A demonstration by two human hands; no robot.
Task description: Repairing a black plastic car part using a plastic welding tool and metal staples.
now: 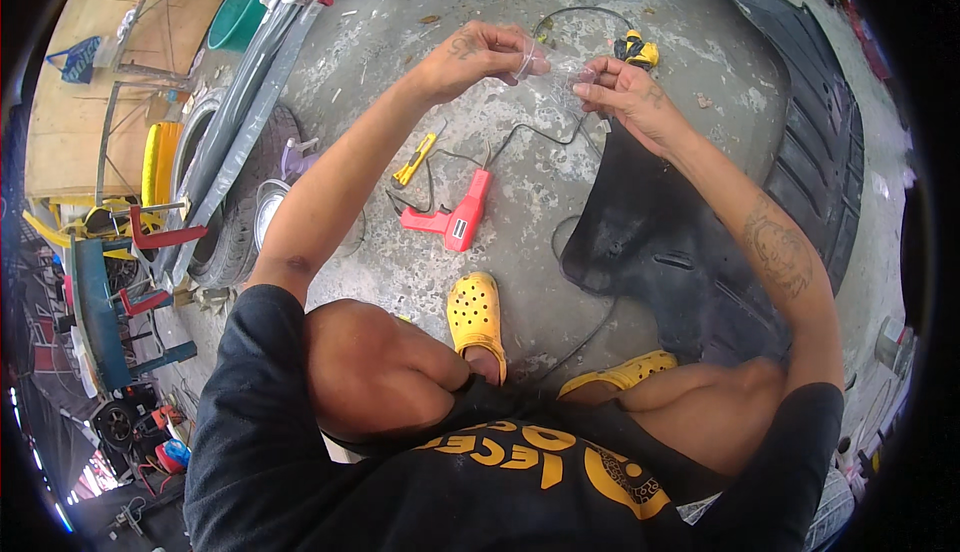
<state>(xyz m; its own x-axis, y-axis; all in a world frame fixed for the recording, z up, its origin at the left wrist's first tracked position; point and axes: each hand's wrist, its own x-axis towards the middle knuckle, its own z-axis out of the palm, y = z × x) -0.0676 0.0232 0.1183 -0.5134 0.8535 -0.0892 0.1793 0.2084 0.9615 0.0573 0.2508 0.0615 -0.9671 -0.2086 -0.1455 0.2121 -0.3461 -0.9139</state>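
A clear, thin plastic piece, like a small bag (563,74), is stretched between my two hands above the floor. My left hand (490,55) pinches its left end, and a clear loop of it shows by the fingertips. On the other side, my right hand (625,97) pinches the right end between thumb and fingers. What lies inside the plastic, if anything, is too faint to tell. Below the hands lies a red pistol-shaped corded tool (455,217) with thin metal prongs. A yellow utility knife (413,160) lies to its left.
A black plastic car panel (650,222) lies under my right forearm, with a larger black panel (815,132) behind it. A yellow-and-black plug (636,50) ends a cord. Tyres (265,142), long grey strips (235,132) and a green bucket (238,14) stand at left.
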